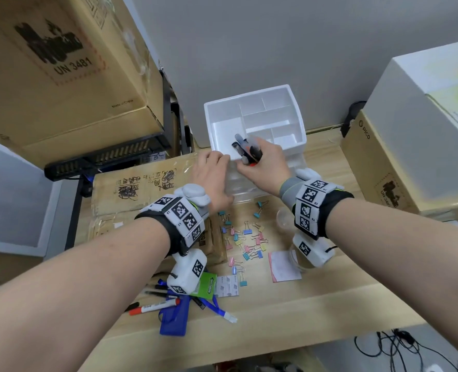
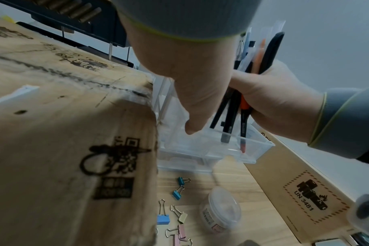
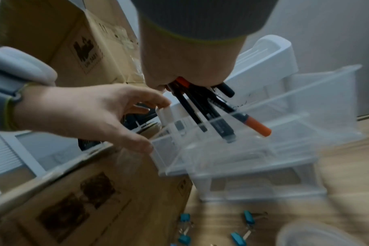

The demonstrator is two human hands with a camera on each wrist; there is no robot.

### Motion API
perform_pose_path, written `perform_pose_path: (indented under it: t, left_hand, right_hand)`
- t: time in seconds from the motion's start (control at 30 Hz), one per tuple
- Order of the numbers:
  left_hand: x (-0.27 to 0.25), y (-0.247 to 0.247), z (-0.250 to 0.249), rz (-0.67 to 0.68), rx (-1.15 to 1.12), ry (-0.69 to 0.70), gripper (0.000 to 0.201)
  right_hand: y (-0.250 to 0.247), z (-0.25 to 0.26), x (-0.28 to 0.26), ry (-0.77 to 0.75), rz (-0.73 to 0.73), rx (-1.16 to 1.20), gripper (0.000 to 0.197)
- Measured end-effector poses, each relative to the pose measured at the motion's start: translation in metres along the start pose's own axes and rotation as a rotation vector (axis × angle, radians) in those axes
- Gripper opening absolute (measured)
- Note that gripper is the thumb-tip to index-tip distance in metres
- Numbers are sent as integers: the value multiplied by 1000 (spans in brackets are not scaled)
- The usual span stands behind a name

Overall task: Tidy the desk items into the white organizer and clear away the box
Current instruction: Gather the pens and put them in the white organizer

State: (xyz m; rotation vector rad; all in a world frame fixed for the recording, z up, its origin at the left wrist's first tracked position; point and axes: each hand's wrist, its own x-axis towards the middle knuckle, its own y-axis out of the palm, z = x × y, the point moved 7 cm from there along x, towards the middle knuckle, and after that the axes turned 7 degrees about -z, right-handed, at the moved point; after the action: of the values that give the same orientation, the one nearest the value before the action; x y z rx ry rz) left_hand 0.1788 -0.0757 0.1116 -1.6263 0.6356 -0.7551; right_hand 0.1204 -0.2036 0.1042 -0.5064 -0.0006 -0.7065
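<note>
The white organizer [image 1: 254, 116] stands at the back of the desk, with a clear drawer [image 3: 253, 131] pulled out at its front. My right hand [image 1: 262, 159] grips a bundle of pens [image 1: 245, 149], black ones and an orange-tipped marker, their lower ends dipping into the clear drawer [image 2: 213, 146]. In the left wrist view the pens [image 2: 232, 108] pass through the fist. My left hand [image 1: 211, 173] rests at the drawer's left corner, relaxed fingertips [image 3: 163, 104] touching it. A flat cardboard box [image 1: 142, 186] lies beside the organizer on the left.
Several coloured binder clips [image 1: 244, 237], a round clear container [image 2: 220, 209], a pink notepad [image 1: 284, 265], markers and a blue lanyard [image 1: 174, 312] lie on the wooden desk. Big cartons stand at left [image 1: 61, 76] and right [image 1: 383, 167].
</note>
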Motion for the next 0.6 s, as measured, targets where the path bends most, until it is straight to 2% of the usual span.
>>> perform_pose_path:
  t: [0.1,0.27,0.43,0.6]
  left_hand:
    - [1,0,1,-14,6,8,75]
    - [2,1,5,-14,15,25,85]
    - [1,0,4,4,35,40,89]
    - [2,-2,3,15,71,49,87]
  right_hand:
    - [1,-13,-7,-66,79,-101,18]
    - [7,-20,-9,-175,239,-320,17]
    - [10,-32,-6,-169,305,-487,30]
    - [9,-42,-3,-88,363,-497,51]
